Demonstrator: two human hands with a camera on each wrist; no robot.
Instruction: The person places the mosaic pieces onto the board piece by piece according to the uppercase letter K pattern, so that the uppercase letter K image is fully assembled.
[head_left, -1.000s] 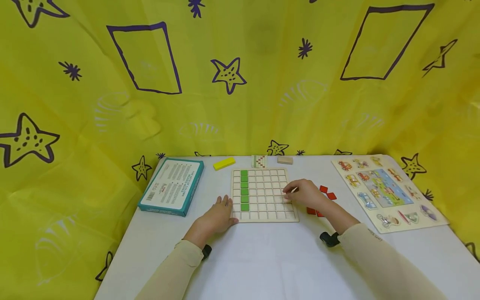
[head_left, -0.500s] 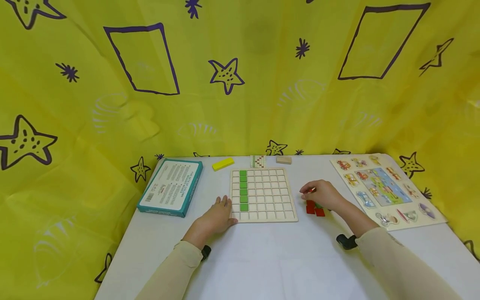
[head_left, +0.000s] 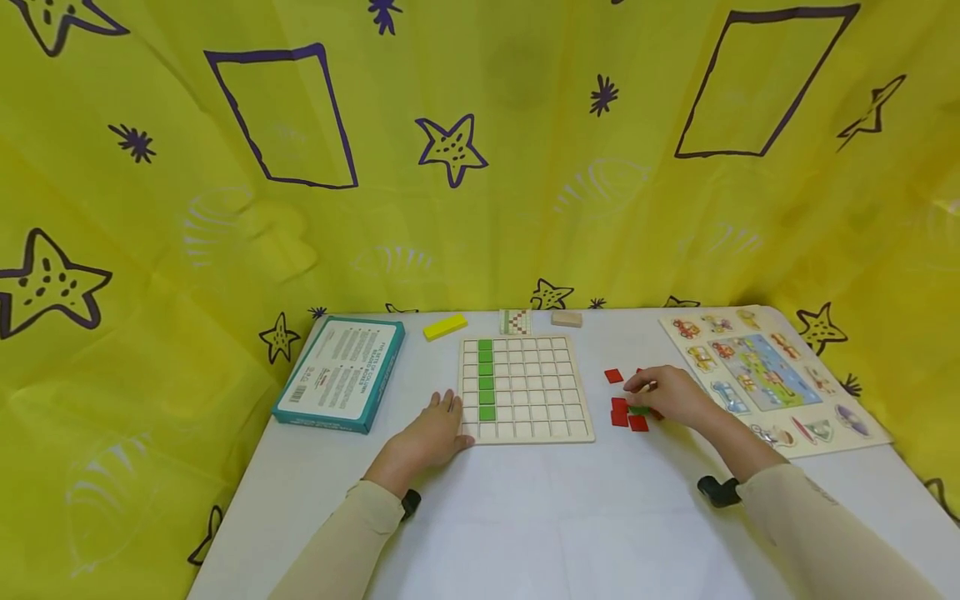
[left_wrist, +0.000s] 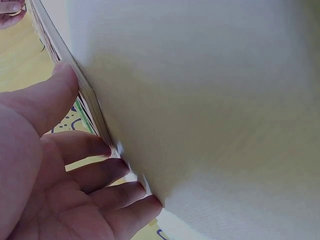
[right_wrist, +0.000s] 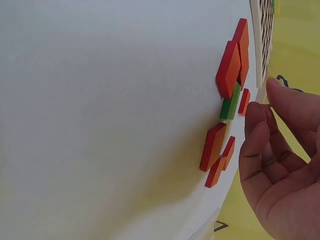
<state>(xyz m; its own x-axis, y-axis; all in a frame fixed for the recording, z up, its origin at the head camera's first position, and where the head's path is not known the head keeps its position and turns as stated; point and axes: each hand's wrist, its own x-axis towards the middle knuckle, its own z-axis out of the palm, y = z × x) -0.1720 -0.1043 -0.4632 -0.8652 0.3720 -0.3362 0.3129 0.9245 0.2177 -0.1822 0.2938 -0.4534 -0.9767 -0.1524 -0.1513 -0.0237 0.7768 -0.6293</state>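
My left hand [head_left: 435, 432] lies at the left edge of a wooden grid board [head_left: 536, 392]; its thumb and fingers touch that edge in the left wrist view. A column of green square tiles [head_left: 487, 369] sits in the board's second column from the left. Right of the board, my right hand [head_left: 667, 395] hovers over several loose red tiles [head_left: 613, 377] and a green tile [right_wrist: 230, 101]. In the right wrist view, its fingers are loosely curled, the thumb stands apart from the fingertips, and nothing shows between them.
A teal-edged box [head_left: 341, 373] lies at the left. Behind the board are a yellow block [head_left: 446, 327], a small pattern card [head_left: 515, 322] and a plain wooden block [head_left: 566, 318]. A picture puzzle board [head_left: 776, 379] lies at the right. A yellow curtain [head_left: 517, 225] hangs behind.
My right hand has moved right, from the board's right edge to over the loose tiles, uncovering a red tile on the table. My left hand stays at the board's left edge.
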